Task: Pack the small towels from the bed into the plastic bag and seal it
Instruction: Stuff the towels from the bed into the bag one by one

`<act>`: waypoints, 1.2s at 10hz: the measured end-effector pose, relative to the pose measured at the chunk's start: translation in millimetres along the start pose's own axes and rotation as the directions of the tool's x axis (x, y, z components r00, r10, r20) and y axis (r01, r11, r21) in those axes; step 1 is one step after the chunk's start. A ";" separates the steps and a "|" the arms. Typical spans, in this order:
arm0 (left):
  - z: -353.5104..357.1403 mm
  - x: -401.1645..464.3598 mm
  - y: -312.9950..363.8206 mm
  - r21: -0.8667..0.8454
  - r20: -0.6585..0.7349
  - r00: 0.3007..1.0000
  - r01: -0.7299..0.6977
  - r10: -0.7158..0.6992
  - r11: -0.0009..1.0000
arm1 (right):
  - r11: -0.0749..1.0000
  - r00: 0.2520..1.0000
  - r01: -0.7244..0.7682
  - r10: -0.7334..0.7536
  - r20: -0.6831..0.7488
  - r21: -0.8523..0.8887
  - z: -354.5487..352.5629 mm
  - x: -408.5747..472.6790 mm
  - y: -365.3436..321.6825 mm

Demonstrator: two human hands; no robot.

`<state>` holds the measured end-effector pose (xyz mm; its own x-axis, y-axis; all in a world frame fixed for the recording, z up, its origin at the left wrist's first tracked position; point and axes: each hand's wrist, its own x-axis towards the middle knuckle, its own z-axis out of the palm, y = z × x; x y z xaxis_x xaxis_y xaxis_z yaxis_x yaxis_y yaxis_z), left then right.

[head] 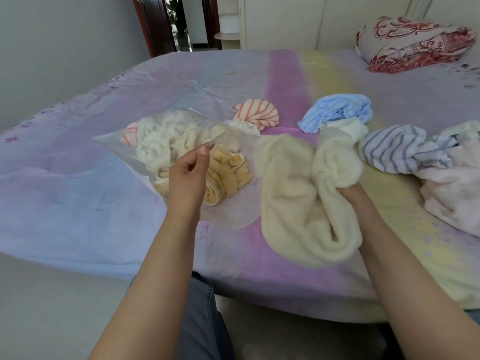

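Head view. Left hand (187, 175) raised over the bed (78, 178), thumb and fingers pinching the upper lip of the clear plastic bag (235, 141), holding the mouth lifted and facing toward the right. Inside the bag, just beyond that grip: a white towel (158, 141), a yellow towel (223, 178) nearest the opening, and a sliver of orange stripe at the far end.

Right hand (352, 189) closed around the bunched middle of a cream towel (293, 203), both ends hanging loose, the longer fold drooping toward the bed's near edge. Bag mouth just to the left of this grip, near but not touching the towel; towel's long axis roughly crosswise to the opening, so probably needing to be led in bunched end first. Right hand plainly the nearer one for the feed, left only keeping the mouth open.

Beyond the right grip, unpacked: an orange-striped towel (257, 114), a blue towel (337, 113), a grey-striped towel (400, 152), a pale pink towel (452, 193). Cream towel thick, fluffy, soft, likely to compress easily.
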<state>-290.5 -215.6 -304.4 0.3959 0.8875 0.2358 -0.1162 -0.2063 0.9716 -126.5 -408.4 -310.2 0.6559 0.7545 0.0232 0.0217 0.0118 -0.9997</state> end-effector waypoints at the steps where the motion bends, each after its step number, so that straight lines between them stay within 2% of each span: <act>1: -2.1 2.2 8.4 0.008 0.065 0.998 -0.019 0.019 1.000 | 0.956 0.894 -0.238 0.286 0.346 -0.174 27.2 13.2 -3.4; 2: -4.3 -0.6 14.0 0.070 0.098 0.993 -0.077 0.070 0.995 | 0.942 0.929 -0.240 0.293 0.225 -0.234 68.0 28.6 11.7; 3: -9.7 -3.1 12.1 0.202 0.094 0.983 -0.175 0.159 0.964 | 0.964 0.961 -0.263 0.265 -0.076 0.025 104.1 71.4 22.5; 4: -14.2 -3.7 5.9 0.290 0.125 0.971 -0.230 0.202 0.929 | 0.930 0.905 -0.294 0.345 -0.250 0.222 135.6 95.7 33.6; 5: -18.5 -6.5 -4.5 0.354 0.180 0.954 -0.290 0.239 0.889 | 0.983 0.952 -0.182 0.168 -0.254 -0.033 152.6 97.5 53.2; 6: -25.9 -11.6 -19.4 0.471 0.183 0.950 -0.311 0.253 0.825 | 0.938 0.990 -0.095 0.055 -0.127 -0.332 142.6 87.7 63.5; 7: -32.6 -25.2 -33.4 0.535 0.007 0.977 -0.186 0.215 0.825 | 0.753 0.988 -0.154 0.109 -0.111 -0.639 117.7 77.5 66.0; 8: -29.4 -48.6 -51.1 0.519 -0.272 0.959 0.074 0.082 0.852 | 0.858 0.949 -0.302 0.310 -0.051 -0.415 106.7 54.0 50.1; 9: -26.8 -66.4 -63.4 0.356 -0.435 0.895 0.273 -0.100 0.894 | 0.877 0.910 -0.411 0.376 0.174 0.250 106.0 25.5 47.5; 10: -32.5 -68.5 -67.7 0.098 -0.413 0.867 0.347 -0.279 0.933 | 0.789 0.965 -0.261 0.202 0.166 0.557 118.2 6.1 57.8; 11: -34.0 -68.7 -58.2 0.048 -0.390 0.882 0.306 -0.265 0.951 | 0.838 0.996 -0.081 0.082 0.022 0.539 131.8 4.4 58.6; 12: -36.6 -71.7 -46.5 0.194 -0.253 0.952 0.226 -0.174 0.954 | 0.901 1.000 -0.001 -0.006 0.015 0.434 134.9 24.7 41.4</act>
<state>-346.8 -254.6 -367.3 0.1666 0.9848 0.0497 0.1557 -0.0760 0.9849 -211.2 -300.8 -352.2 0.6441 0.7644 0.0289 -0.3088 0.2945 -0.9044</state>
